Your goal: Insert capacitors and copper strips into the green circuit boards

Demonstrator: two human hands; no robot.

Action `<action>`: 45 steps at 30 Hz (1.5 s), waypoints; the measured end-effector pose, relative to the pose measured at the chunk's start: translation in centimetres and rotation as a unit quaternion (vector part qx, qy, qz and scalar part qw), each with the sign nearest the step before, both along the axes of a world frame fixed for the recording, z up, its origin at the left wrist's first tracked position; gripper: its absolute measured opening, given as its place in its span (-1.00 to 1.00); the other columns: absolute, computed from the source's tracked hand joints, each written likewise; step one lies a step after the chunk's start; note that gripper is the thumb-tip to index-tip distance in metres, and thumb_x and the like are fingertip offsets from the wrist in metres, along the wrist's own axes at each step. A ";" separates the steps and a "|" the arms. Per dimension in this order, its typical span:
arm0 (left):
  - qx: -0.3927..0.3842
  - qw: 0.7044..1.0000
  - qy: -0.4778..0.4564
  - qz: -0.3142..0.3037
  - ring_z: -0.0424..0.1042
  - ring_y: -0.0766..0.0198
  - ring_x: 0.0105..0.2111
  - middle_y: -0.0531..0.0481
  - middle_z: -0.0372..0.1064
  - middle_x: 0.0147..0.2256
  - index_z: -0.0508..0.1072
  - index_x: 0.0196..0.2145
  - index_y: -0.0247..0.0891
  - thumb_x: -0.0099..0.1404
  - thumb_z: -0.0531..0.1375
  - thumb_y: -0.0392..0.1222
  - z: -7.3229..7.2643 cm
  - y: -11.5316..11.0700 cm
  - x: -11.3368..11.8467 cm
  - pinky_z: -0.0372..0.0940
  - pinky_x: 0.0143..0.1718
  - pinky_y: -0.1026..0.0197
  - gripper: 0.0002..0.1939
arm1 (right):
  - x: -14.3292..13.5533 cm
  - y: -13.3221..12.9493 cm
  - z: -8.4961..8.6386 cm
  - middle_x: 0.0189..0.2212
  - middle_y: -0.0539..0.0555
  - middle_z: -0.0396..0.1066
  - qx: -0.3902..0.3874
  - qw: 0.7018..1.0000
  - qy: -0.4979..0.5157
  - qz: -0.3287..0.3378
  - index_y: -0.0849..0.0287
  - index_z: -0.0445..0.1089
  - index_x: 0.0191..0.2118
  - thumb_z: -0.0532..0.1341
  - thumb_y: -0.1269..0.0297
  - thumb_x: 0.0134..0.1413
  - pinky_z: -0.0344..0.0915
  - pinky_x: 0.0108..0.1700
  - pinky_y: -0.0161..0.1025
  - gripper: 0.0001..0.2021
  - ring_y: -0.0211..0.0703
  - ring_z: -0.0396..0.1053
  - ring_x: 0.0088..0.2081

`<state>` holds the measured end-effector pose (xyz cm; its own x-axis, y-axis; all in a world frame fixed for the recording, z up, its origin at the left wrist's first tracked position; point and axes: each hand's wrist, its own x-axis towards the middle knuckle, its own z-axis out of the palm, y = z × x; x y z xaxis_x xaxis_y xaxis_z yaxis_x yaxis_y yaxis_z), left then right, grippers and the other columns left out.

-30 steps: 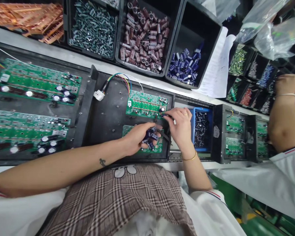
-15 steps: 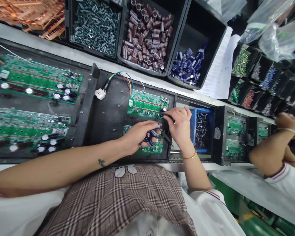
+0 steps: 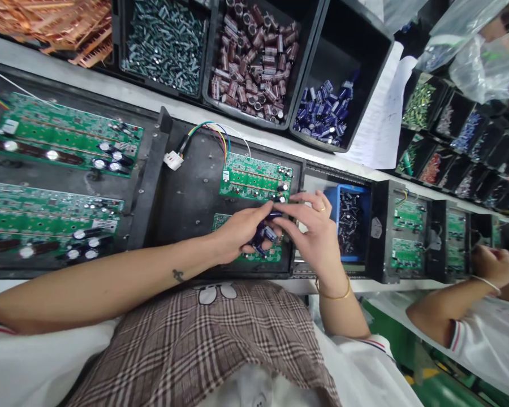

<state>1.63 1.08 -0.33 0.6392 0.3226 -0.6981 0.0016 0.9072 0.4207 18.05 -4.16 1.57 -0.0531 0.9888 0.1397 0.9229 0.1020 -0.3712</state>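
My left hand (image 3: 241, 233) is curled round several dark blue capacitors (image 3: 261, 236), above the lower green circuit board (image 3: 220, 220). Its thumb and fingertips hold one capacitor (image 3: 274, 215) near the right fingertips. My right hand (image 3: 316, 229) has its thumb and index finger at that same capacitor; whether they grip it is too small to tell. Just beyond the fingers lies the upper circuit board (image 3: 254, 178), with capacitors standing at its right end and coloured wires (image 3: 224, 138) leading from its left corner to a white connector (image 3: 173, 160).
Black bins hold green parts (image 3: 165, 48), brown capacitors (image 3: 254, 62) and blue capacitors (image 3: 324, 113). A blue box (image 3: 368, 226) of small dark parts is right of my right hand. Larger boards (image 3: 68, 135) lie left. Another person's hand (image 3: 494, 265) is far right.
My right hand has drawn back from the upper board to my left fingertips. Another capacitor now stands at the board's lower right edge. The other person's arm has moved lower.
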 end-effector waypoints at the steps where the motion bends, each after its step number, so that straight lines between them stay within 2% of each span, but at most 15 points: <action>1: -0.016 1.000 -0.008 -0.002 0.26 0.45 -0.72 -0.07 0.36 -0.43 0.44 -0.33 -0.36 0.38 0.06 0.00 0.1 0.1 0.1 -0.22 -0.85 0.46 -0.64 | 0.0 0.0 0.1 -0.24 -0.06 0.53 0.002 1.000 -0.008 -0.015 -0.08 0.44 -0.10 0.18 0.19 0.22 -0.08 0.26 0.14 -0.84 -0.06 0.33 0.01; 5: -0.119 0.991 -0.034 0.045 0.28 0.49 -0.69 -0.09 0.36 -0.41 0.47 -0.30 -0.46 0.36 0.02 -0.24 0.2 0.7 0.2 -0.18 -0.87 0.48 -0.73 | 1.4 1.2 -1.8 -0.27 -0.01 0.53 0.023 0.994 -0.073 -0.078 0.01 0.47 -0.18 0.13 0.28 0.24 -0.12 0.22 0.21 -0.83 0.01 0.30 0.01; 8: -0.166 0.983 -0.053 0.061 0.30 0.47 -0.66 -0.17 0.41 -0.37 0.47 -0.30 -0.50 0.31 0.01 -0.29 0.2 1.1 0.1 -0.13 -0.87 0.49 -0.73 | 2.4 2.2 -3.3 -0.30 0.00 0.52 0.007 0.993 -0.096 -0.064 0.02 0.48 -0.20 0.11 0.33 0.23 -0.14 0.20 0.23 -0.82 0.02 0.29 0.00; 11: -0.182 0.981 -0.059 0.042 0.32 0.43 -0.67 -0.23 0.44 -0.34 0.45 -0.28 -0.49 0.29 0.01 -0.27 0.2 1.2 0.1 -0.11 -0.88 0.47 -0.74 | 2.6 2.5 -3.6 -0.30 -0.02 0.51 0.006 0.993 -0.104 -0.051 0.01 0.48 -0.22 0.12 0.34 0.23 -0.17 0.22 0.20 -0.82 -0.01 0.28 0.01; 15: -0.169 0.983 -0.050 0.044 0.33 0.42 -0.67 -0.14 0.40 -0.40 0.42 -0.24 -0.45 0.27 0.05 -0.30 0.1 1.0 0.2 -0.11 -0.87 0.48 -0.80 | 2.6 2.5 -3.3 -0.29 -0.03 0.51 0.006 0.994 -0.099 -0.040 0.00 0.47 -0.20 0.11 0.34 0.24 -0.20 0.24 0.16 -0.81 -0.06 0.28 0.01; 20: -0.098 0.993 -0.048 0.039 0.30 0.46 -0.67 0.00 0.31 -0.43 0.41 -0.18 -0.36 0.30 0.14 -0.28 0.0 0.8 -0.1 -0.13 -0.86 0.51 -0.84 | 2.8 2.5 -3.4 -0.28 -0.04 0.51 0.012 0.994 -0.099 -0.031 0.04 0.46 -0.20 0.11 0.37 0.23 -0.19 0.25 0.16 -0.81 -0.09 0.30 0.01; 25: -0.079 0.994 -0.065 0.025 0.32 0.45 -0.66 -0.07 0.38 -0.40 0.42 -0.22 -0.36 0.35 0.11 -0.20 -0.2 0.9 -0.1 -0.11 -0.86 0.50 -0.83 | 2.9 2.7 -3.5 -0.29 -0.02 0.52 0.015 0.993 -0.117 -0.013 0.05 0.45 -0.20 0.08 0.37 0.25 -0.16 0.25 0.18 -0.81 -0.08 0.31 0.01; 28: -0.082 0.996 -0.036 0.019 0.34 0.41 -0.66 -0.10 0.42 -0.39 0.37 -0.28 -0.34 0.37 0.08 -0.18 -0.2 0.9 0.0 -0.12 -0.86 0.48 -0.84 | 3.2 2.8 -3.6 -0.28 0.00 0.52 0.026 0.991 -0.129 0.028 0.06 0.42 -0.14 0.09 0.35 0.26 -0.16 0.28 0.16 -0.82 -0.08 0.31 0.04; 31: -0.061 0.998 0.003 0.010 0.30 0.42 -0.69 -0.04 0.36 -0.48 0.31 -0.36 -0.31 0.39 0.07 -0.12 -0.2 0.8 0.1 -0.18 -0.87 0.48 -0.78 | 2.9 2.4 -3.0 -0.27 -0.01 0.52 0.043 0.991 -0.121 0.040 0.04 0.40 -0.10 0.11 0.31 0.27 -0.17 0.30 0.16 -0.84 -0.10 0.32 0.03; 34: -0.041 0.999 0.033 -0.011 0.20 0.46 -0.74 0.04 0.24 -0.57 0.28 -0.44 -0.31 0.38 0.09 -0.03 -0.1 0.5 0.2 -0.26 -0.86 0.48 -0.68 | 1.2 0.8 -1.2 -0.21 -0.02 0.52 0.054 0.996 -0.074 0.004 0.01 0.37 -0.02 0.16 0.24 0.24 -0.10 0.28 0.13 -0.79 -0.11 0.33 0.01; 37: -0.038 0.998 0.040 -0.027 0.18 0.46 -0.75 0.05 0.21 -0.58 0.30 -0.43 -0.32 0.37 0.09 0.02 -0.1 0.2 0.4 -0.29 -0.86 0.48 -0.65 | -0.7 -1.0 0.2 -0.21 -0.06 0.53 0.034 0.999 -0.035 0.015 -0.02 0.40 -0.06 0.18 0.20 0.23 -0.12 0.29 0.09 -0.81 -0.13 0.33 0.01; 39: -0.054 0.998 0.026 -0.011 0.25 0.42 -0.71 0.02 0.24 -0.55 0.34 -0.37 -0.33 0.39 0.05 -0.02 0.1 0.0 0.6 -0.22 -0.85 0.48 -0.68 | -1.1 -1.6 0.0 -0.25 -0.07 0.53 0.039 0.998 -0.038 -0.022 -0.01 0.43 -0.14 0.16 0.22 0.24 -0.15 0.28 0.11 -0.87 -0.12 0.33 0.01; 41: -0.087 0.996 0.004 0.016 0.37 0.36 -0.61 -0.02 0.29 -0.48 0.36 -0.30 -0.35 0.41 0.01 -0.12 0.4 -0.3 0.8 0.05 -0.79 0.46 -0.74 | -0.6 -1.6 -1.2 -0.26 -0.05 0.52 0.054 0.993 -0.055 -0.090 0.02 0.43 -0.17 0.14 0.24 0.25 -0.15 0.26 0.14 -0.87 -0.10 0.32 0.00; 43: -0.119 0.992 -0.024 0.031 0.44 0.29 -0.50 -0.05 0.32 -0.44 0.35 -0.28 -0.37 0.40 -0.02 -0.22 0.7 -0.6 0.8 0.32 -0.62 0.34 -0.79 | 0.4 -1.3 -2.7 -0.25 -0.01 0.50 0.059 0.988 -0.069 -0.123 0.04 0.41 -0.16 0.12 0.27 0.26 -0.15 0.24 0.16 -0.87 -0.08 0.30 0.00; 45: -0.140 0.989 -0.046 0.028 0.46 0.25 -0.45 -0.06 0.33 -0.43 0.35 -0.28 -0.38 0.38 -0.02 -0.28 1.0 -1.2 0.5 0.42 -0.49 0.23 -0.82 | 1.2 -0.9 -3.9 -0.24 0.01 0.48 0.060 0.987 -0.075 -0.126 0.05 0.41 -0.18 0.11 0.28 0.26 -0.14 0.24 0.16 -0.87 -0.08 0.30 0.00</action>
<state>2.09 -0.10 0.70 0.6907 0.1620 -0.7048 -0.0785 0.9856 0.1496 19.30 -5.04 -2.28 0.1626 0.9500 0.2666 0.9684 -0.1019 -0.2277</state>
